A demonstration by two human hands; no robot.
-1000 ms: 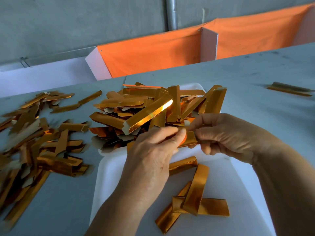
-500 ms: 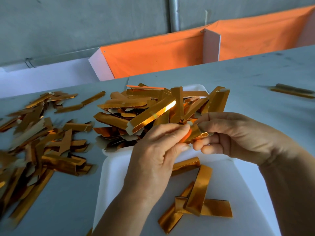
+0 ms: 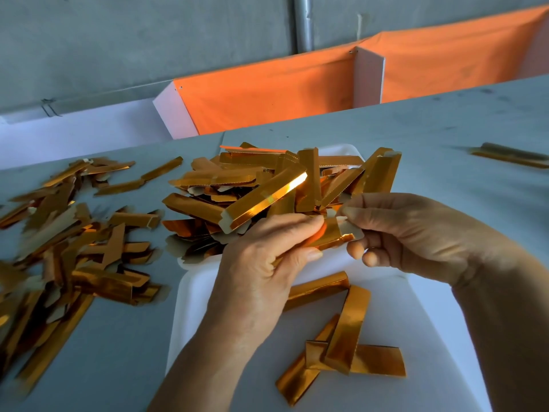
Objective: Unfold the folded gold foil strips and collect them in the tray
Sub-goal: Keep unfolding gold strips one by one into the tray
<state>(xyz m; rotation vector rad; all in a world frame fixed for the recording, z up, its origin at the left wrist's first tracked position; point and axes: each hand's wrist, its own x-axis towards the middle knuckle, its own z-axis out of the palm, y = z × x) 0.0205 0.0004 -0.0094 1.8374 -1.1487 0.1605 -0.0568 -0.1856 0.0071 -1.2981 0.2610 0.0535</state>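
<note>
Both hands hold one folded gold foil strip (image 3: 332, 234) above the near white tray (image 3: 193, 295). My left hand (image 3: 261, 263) grips its left part between thumb and fingers. My right hand (image 3: 398, 230) pinches its right end, where a pale flap shows. Several gold strips (image 3: 341, 343) lie in the near tray below the hands. A big heap of gold strips (image 3: 267, 185) fills a second white tray (image 3: 347, 150) just beyond.
A loose spread of gold strips (image 3: 65, 242) covers the grey table to the left. A couple of strips (image 3: 511, 156) lie far right. Orange cloth panels (image 3: 267, 93) with white dividers stand behind the table, in front of a grey wall.
The strip between my hands has opened further. My hands have drawn slightly apart, and the pale flap at the right end now shows.
</note>
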